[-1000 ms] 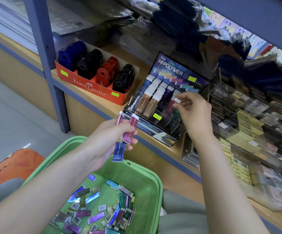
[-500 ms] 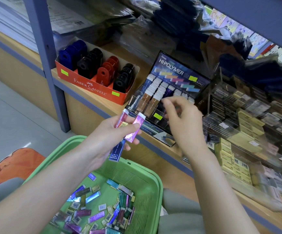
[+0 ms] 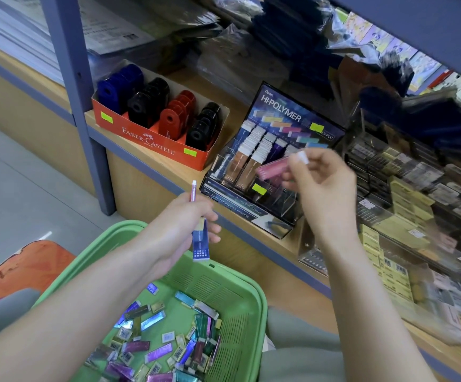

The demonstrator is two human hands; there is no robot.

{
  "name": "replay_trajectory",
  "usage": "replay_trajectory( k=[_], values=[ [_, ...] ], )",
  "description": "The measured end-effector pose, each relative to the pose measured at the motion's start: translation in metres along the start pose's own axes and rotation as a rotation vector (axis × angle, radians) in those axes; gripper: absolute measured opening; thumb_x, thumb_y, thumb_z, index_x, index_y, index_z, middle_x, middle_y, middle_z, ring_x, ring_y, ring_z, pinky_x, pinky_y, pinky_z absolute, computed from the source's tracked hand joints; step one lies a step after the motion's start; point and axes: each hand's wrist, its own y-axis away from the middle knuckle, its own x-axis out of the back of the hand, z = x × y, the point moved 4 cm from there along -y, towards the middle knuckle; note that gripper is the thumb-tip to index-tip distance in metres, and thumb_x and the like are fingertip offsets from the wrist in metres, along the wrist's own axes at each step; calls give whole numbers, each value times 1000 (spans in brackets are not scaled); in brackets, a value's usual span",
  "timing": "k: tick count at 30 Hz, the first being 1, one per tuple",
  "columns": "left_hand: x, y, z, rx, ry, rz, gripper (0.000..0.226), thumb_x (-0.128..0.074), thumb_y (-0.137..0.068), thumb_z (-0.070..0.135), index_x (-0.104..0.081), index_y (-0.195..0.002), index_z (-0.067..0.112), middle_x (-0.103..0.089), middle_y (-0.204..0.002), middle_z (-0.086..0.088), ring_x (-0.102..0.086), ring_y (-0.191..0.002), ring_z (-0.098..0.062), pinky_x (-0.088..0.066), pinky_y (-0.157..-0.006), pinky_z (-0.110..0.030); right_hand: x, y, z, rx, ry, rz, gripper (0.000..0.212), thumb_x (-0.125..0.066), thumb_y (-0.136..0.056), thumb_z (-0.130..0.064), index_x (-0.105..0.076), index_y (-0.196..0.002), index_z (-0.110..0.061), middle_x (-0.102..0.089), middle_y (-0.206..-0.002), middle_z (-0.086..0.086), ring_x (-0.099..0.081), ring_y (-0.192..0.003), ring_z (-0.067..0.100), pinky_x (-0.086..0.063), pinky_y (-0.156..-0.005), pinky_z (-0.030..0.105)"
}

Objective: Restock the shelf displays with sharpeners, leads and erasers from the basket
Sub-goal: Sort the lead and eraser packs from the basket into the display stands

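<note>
My left hand [image 3: 185, 227] is closed on slim erasers, a pink one [image 3: 193, 191] sticking up and a blue one [image 3: 201, 245] hanging down, above the rim of the green basket [image 3: 254, 299]. Fingers of my right hand [image 3: 325, 194] pinch a pink eraser [image 3: 272, 168] just in front of the black Hi-Polymer display [image 3: 276, 150], over its clear front slots. Several shiny erasers [image 3: 163, 337] lie loose in the basket. The red Faber-Castell box [image 3: 152, 142] of sharpeners sits left of the display.
A grey-blue shelf post [image 3: 86, 106] rises at left. Clear acrylic racks with small lead boxes [image 3: 405, 194] crowd the shelf to the right of the display. Wrapped dark stock lies behind. An orange stool seat [image 3: 17, 268] is at lower left.
My right hand came back from the display slots, reached over to my left hand, and now holds a pink eraser taken from it, raised near the display. My left hand holds one eraser fewer.
</note>
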Motion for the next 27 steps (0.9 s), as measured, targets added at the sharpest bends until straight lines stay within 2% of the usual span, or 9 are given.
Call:
replay_trajectory(
  k=[2,4,7,9,10,14,17,22,27],
  values=[
    [3,-3,-1,-8,25,33,11,-48,-93,-2,-49,-97,8,-53,-90,-15,-58,-71,-19,-54,-67,-28,10,-6,3,118,145,123,8,-56,-95,-21,-58,-89,-26,-64,-82,-4,-66,-77,13,-57,-75,33],
    [5,-5,-2,-19,42,46,11,-51,-93,0,-50,-101,8,-56,-98,-18,-63,-80,-21,-54,-72,-26,11,-10,10,159,223,147,8,-55,-96,-21,-58,-91,-26,-64,-83,-4,-64,-78,15,-55,-76,35],
    [4,-5,-3,-37,80,39,13,-54,-92,1,-51,-104,7,-59,-106,-19,-66,-92,-22,-54,-73,-24,9,-16,20,179,311,108,5,-55,-96,-21,-60,-96,-22,-64,-87,-1,-62,-80,12,-52,-73,21],
    [4,-4,-1,-53,93,51,14,-54,-91,-3,-52,-102,6,-59,-105,-17,-66,-91,-21,-54,-73,-24,8,-20,24,206,361,93,8,-56,-95,-20,-63,-98,-19,-64,-89,1,-61,-78,11,-46,-67,11],
    [4,-4,0,-60,104,64,16,-52,-89,-6,-52,-99,6,-59,-103,-15,-65,-88,-21,-54,-74,-25,8,-22,24,209,365,93,10,-56,-95,-19,-65,-100,-17,-64,-88,1,-61,-78,12,-46,-67,11],
    [5,-3,4,-81,153,101,19,-47,-86,-12,-51,-92,5,-56,-93,-13,-62,-78,-21,-53,-74,-28,10,-28,26,195,344,101,13,-58,-94,-17,-67,-103,-14,-63,-85,-1,-61,-77,12,-53,-74,23],
    [5,-2,6,-86,178,106,19,-46,-85,-13,-50,-91,5,-56,-90,-13,-62,-77,-22,-54,-73,-28,8,-30,27,201,332,98,13,-57,-95,-15,-66,-104,-14,-64,-88,0,-62,-78,11,-54,-75,25],
    [3,-1,7,-90,163,107,18,-46,-86,-11,-49,-88,6,-55,-91,-14,-62,-77,-22,-52,-74,-28,7,-35,28,235,345,106,14,-55,-95,-11,-65,-105,-13,-65,-93,7,-61,-73,5,-50,-70,11],
    [4,0,5,-76,162,105,15,-47,-88,-9,-50,-89,6,-55,-89,-13,-62,-75,-21,-53,-74,-28,5,-37,28,244,377,75,16,-54,-95,-9,-65,-107,-11,-65,-97,10,-60,-74,8,-43,-67,3]
  ],
)
